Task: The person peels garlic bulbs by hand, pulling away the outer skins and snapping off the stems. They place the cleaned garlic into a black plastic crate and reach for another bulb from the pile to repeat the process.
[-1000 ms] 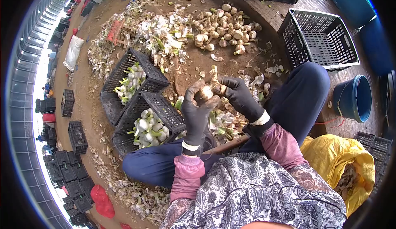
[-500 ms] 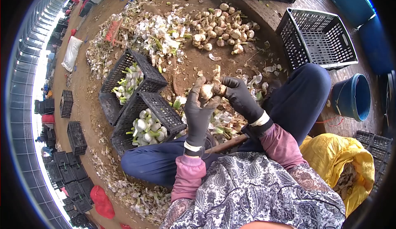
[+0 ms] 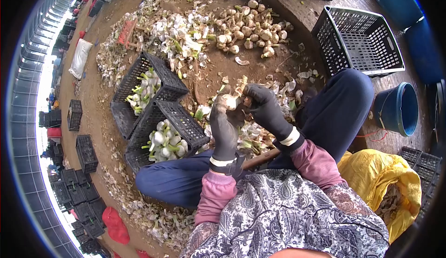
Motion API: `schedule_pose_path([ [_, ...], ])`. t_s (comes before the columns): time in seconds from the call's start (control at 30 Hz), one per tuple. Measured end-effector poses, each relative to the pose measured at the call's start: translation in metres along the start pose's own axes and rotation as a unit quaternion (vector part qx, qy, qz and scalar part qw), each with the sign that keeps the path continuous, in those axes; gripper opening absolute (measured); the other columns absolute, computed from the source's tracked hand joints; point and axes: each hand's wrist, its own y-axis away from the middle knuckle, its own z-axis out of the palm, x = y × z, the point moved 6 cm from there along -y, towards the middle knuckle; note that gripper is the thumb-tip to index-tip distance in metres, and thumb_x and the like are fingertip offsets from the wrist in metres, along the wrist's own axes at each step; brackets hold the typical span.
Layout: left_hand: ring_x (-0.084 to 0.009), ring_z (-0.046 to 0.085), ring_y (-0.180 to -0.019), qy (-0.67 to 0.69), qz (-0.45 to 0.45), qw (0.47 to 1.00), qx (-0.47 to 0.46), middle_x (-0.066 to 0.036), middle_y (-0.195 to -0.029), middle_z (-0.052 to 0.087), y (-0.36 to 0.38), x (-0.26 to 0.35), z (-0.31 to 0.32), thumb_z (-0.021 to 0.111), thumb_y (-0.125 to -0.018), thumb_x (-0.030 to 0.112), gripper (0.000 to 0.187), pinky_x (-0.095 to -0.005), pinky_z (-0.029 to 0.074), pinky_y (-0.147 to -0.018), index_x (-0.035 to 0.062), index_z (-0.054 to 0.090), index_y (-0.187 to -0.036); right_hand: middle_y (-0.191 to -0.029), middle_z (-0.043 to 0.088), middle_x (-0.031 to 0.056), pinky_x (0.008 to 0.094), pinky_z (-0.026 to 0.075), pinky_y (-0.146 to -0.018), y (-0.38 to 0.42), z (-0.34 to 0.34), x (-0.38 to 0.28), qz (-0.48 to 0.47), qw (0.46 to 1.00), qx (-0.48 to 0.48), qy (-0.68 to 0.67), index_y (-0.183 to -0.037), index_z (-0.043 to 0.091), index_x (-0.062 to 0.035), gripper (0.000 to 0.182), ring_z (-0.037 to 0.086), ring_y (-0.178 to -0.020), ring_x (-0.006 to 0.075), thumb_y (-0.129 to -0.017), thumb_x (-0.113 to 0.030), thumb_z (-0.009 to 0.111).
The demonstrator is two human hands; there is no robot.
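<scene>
Both my hands wear dark gloves and meet in front of my lap. My left hand is closed around a garlic bulb, pale and partly hidden by the fingers. Against the same bulb, my right hand pinches dry, brownish skin at its top. Beyond my hands lies a heap of unpeeled garlic bulbs on the dirt. To the left, two tilted black crates hold cleaned white garlic: the nearer crate and the farther crate.
Peeled skins cover the ground ahead and left. On the right stand a black crate with a pale rim, a blue bucket and a yellow sack. A wooden stick lies by my lap.
My left hand has turned and its fingers have curled further around the bulb. My right hand's fingers have closed in on it, and skin at the top now hangs looser.
</scene>
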Motion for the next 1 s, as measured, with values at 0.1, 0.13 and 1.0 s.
schedule_pose_path([
  [0.1,-0.0140,0.067,-0.082,-0.176,0.094,0.978,0.061,-0.007,-0.105,0.070,-0.002,-0.004,-0.010,0.050,-0.104,0.046,0.053,-0.0260,0.053,-0.067,0.0043,0.056,-0.136,-0.079,0.060,0.0135,0.0365,0.050,-0.068,-0.002,-0.002,-0.002,0.010,1.000,0.008,0.026,-0.089,0.063,-0.0010,0.016,0.061,-0.073,0.0330,-0.075,0.005,0.068],
  [0.13,-0.0140,0.067,-0.084,-0.291,0.143,0.943,0.078,-0.007,-0.107,0.069,-0.001,0.002,-0.006,0.050,-0.104,0.047,0.054,-0.0258,0.054,-0.068,0.0047,0.056,-0.136,-0.080,0.061,0.0137,0.0365,0.050,-0.067,-0.002,-0.002,-0.002,0.000,0.999,0.023,0.024,-0.089,0.063,-0.0011,0.016,0.061,-0.073,0.0337,-0.075,0.005,0.068],
  [1.0,-0.0083,0.059,-0.086,0.055,-0.074,0.978,-0.185,0.000,-0.099,0.061,0.005,-0.008,-0.042,0.052,-0.102,0.053,0.075,-0.0264,0.052,-0.076,0.0053,0.033,-0.156,-0.110,0.069,0.0126,0.0340,0.055,-0.087,0.026,-0.008,0.081,0.235,0.952,-0.045,-0.191,-0.117,0.067,-0.0030,0.025,0.067,-0.099,0.0203,-0.093,-0.008,0.067],
])
